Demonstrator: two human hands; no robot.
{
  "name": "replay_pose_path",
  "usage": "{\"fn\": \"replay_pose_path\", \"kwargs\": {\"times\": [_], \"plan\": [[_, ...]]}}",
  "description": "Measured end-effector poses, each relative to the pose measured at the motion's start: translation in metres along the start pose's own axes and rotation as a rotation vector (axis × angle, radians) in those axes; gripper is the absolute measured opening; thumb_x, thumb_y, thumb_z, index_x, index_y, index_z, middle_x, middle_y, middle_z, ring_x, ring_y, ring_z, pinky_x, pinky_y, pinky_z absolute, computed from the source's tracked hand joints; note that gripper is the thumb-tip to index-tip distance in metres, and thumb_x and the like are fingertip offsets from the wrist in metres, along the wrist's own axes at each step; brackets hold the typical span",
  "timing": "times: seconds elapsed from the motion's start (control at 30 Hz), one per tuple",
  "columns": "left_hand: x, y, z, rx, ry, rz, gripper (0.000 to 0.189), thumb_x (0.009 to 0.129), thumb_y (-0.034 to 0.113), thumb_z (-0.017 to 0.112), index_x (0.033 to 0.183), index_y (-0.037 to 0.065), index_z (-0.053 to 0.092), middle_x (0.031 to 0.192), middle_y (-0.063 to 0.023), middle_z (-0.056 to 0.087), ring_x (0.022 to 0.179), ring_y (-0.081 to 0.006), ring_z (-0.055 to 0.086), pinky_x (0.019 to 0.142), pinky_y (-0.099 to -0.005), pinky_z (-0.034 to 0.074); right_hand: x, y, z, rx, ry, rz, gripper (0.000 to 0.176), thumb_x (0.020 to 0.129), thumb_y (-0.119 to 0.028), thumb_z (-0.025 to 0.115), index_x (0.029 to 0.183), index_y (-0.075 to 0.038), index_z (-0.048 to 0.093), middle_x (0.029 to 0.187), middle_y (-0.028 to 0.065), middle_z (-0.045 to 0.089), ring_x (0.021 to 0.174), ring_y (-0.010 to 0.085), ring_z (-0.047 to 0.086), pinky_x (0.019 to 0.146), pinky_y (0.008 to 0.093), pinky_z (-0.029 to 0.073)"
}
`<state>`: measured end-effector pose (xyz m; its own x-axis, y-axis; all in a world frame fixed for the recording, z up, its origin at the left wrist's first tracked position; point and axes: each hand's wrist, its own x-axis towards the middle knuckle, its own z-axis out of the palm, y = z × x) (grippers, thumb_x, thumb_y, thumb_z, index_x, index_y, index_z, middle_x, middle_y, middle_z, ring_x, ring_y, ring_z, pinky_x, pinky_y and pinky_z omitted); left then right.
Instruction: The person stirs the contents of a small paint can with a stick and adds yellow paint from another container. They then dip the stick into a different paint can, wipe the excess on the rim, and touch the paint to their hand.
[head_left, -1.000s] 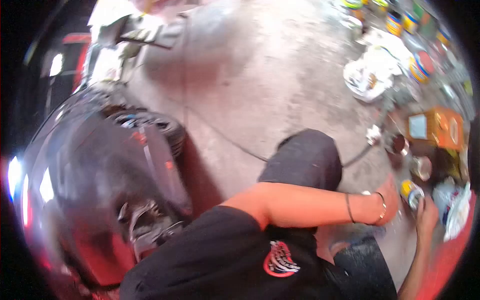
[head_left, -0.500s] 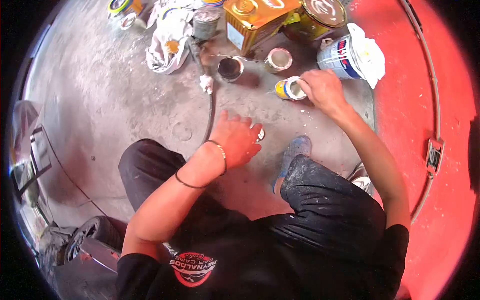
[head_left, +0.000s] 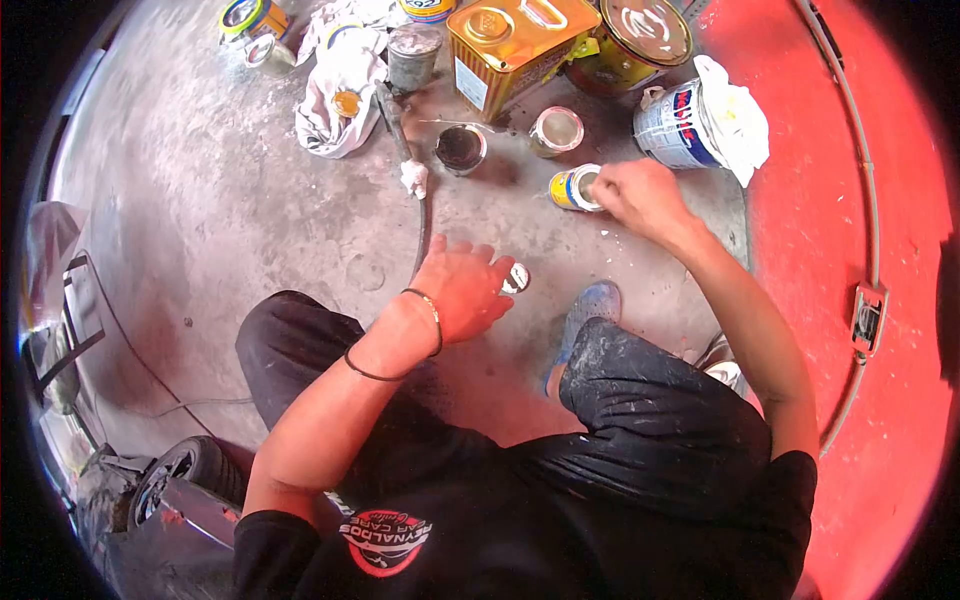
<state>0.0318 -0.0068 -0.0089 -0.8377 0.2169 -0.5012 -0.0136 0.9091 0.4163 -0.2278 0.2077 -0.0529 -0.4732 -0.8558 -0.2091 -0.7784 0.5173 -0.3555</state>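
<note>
Right hand [head_left: 640, 195] on small yellow tin [head_left: 572, 188]

**Lettering in view: one shirt emblem can be read**

At six o'clock, the black shirt [head_left: 480, 520] carries a round red-and-white emblem [head_left: 385, 533]. It appears upside down to the camera and reads "REYNALDOS CAR CARE".

At one o'clock, the white pail [head_left: 672, 125] bears blue and red letters too warped to make out. The labels on the yellow tin [head_left: 505, 45] at twelve o'clock and on the small can [head_left: 572, 188] are too small to read.
</note>
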Motion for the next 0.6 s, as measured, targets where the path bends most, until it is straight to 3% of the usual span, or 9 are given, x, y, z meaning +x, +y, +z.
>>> {"fn": "replay_pose_path", "kwargs": {"times": [0.1, 0.2, 0.3, 0.4, 0.5, 0.6], "plan": [[0.003, 0.003, -0.002, 0.007, -0.044, -0.006, 0.057, 0.103, 0.042, 0.070, 0.150, 0.011, 0.064, 0.141, -0.0157, 0.070, 0.132, -0.0375, 0.067, 0.116, -0.0645, 0.046, 0.005, 0.007, -0.001, -0.308, 0.173, -0.147, 0.028, 0.095, -0.034, 0.075, 0.088, -0.008, 0.078, 0.083, 0.0162, 0.077, 0.078, 0.0409, 0.073, 0.084, 0.0526, 0.054], [0.004, 0.002, 0.006, 0.011, -0.022, 0.016, 0.057, 0.103, 0.043, 0.070, 0.150, 0.011, 0.064, 0.141, -0.0151, 0.070, 0.131, -0.0376, 0.067, 0.116, -0.0657, 0.046, 0.005, 0.001, -0.005, -0.248, -0.183, -0.022, 0.027, 0.097, -0.035, 0.074, 0.094, -0.009, 0.080, 0.088, 0.0162, 0.079, 0.082, 0.0412, 0.074, 0.088, 0.0520, 0.055], [0.006, 0.001, 0.011, 0.015, -0.024, 0.003, 0.057, 0.103, 0.043, 0.071, 0.150, 0.011, 0.064, 0.141, -0.0150, 0.070, 0.132, -0.0374, 0.067, 0.116, -0.0662, 0.045, 0.001, 0.002, 0.001, -0.106, 0.127, -0.052, 0.028, 0.096, -0.034, 0.072, 0.090, -0.007, 0.079, 0.083, 0.0224, 0.075, 0.083, 0.0461, 0.074, 0.079, 0.0586, 0.057], [0.008, -0.001, 0.009, 0.005, -0.077, -0.018, 0.058, 0.102, 0.043, 0.071, 0.150, 0.011, 0.064, 0.140, -0.0150, 0.070, 0.132, -0.0370, 0.067, 0.116, -0.0663, 0.045, 0.001, 0.003, -0.004, -0.349, -0.032, -0.099, 0.028, 0.097, -0.034, 0.072, 0.090, -0.008, 0.079, 0.085, 0.0209, 0.076, 0.083, 0.0450, 0.074, 0.080, 0.0587, 0.056], [0.009, 0.000, 0.010, -0.003, -0.050, -0.016, 0.057, 0.102, 0.042, 0.071, 0.150, 0.011, 0.064, 0.139, -0.0150, 0.070, 0.132, -0.0369, 0.067, 0.115, -0.0662, 0.045, -0.002, -0.007, -0.007, -0.045, -0.081, 0.025, 0.029, 0.098, -0.036, 0.072, 0.090, -0.010, 0.080, 0.085, 0.0195, 0.077, 0.083, 0.0432, 0.075, 0.082, 0.0581, 0.055], [0.010, 0.001, 0.006, -0.029, -0.054, 0.004, 0.057, 0.102, 0.043, 0.072, 0.149, 0.011, 0.064, 0.139, -0.0153, 0.070, 0.131, -0.0370, 0.067, 0.115, -0.0659, 0.046, -0.004, 0.003, -0.003, -0.177, 0.147, -0.072, 0.026, 0.098, -0.032, 0.075, 0.095, -0.006, 0.079, 0.092, 0.0187, 0.079, 0.087, 0.0434, 0.075, 0.079, 0.0505, 0.057]]}}
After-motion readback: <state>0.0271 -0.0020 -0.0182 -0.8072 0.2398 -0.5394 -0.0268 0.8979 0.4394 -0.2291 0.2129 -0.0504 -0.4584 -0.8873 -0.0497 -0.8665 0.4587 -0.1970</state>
